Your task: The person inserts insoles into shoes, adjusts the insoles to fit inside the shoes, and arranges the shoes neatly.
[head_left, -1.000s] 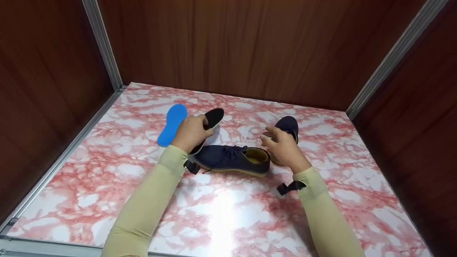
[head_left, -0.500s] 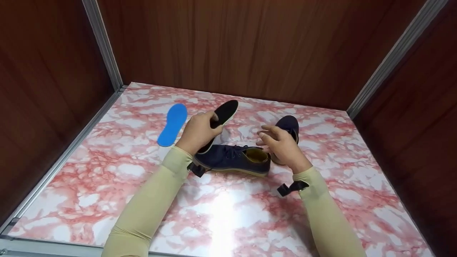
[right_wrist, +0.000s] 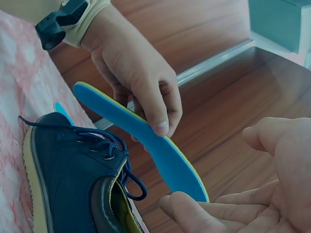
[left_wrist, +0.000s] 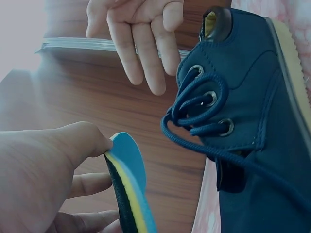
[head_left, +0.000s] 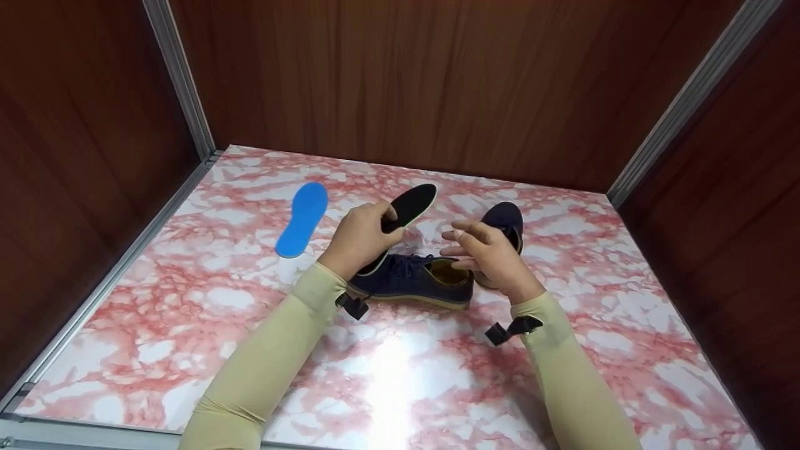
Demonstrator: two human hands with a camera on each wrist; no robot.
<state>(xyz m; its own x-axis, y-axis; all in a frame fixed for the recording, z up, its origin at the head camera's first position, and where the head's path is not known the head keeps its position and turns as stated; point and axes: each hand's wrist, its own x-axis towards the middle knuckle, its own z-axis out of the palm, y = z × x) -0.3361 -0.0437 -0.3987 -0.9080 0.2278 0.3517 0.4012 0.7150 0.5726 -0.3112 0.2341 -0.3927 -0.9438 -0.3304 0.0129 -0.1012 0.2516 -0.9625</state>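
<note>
My left hand pinches an insole by its middle, above the toe of a navy lace-up shoe. The insole's black side faces the head camera; its blue side shows in the right wrist view. That shoe lies sideways across the table, its yellow-lined opening to the right. Over the opening hovers my right hand, fingers extended and holding nothing. In the right wrist view its fingertips overlap one end of the insole; I cannot tell whether they touch. A second navy shoe stands behind the right hand, partly hidden.
Another insole, blue side up, lies on the red-and-white marbled table left of my left hand. Dark wood panels with metal edge rails enclose the table at the back and both sides.
My left hand has carried the insole to the right, across the shoe's toe and laces. The right hand's fingers have shifted slightly left and stretched out. Both shoes stay nearly where they were.
</note>
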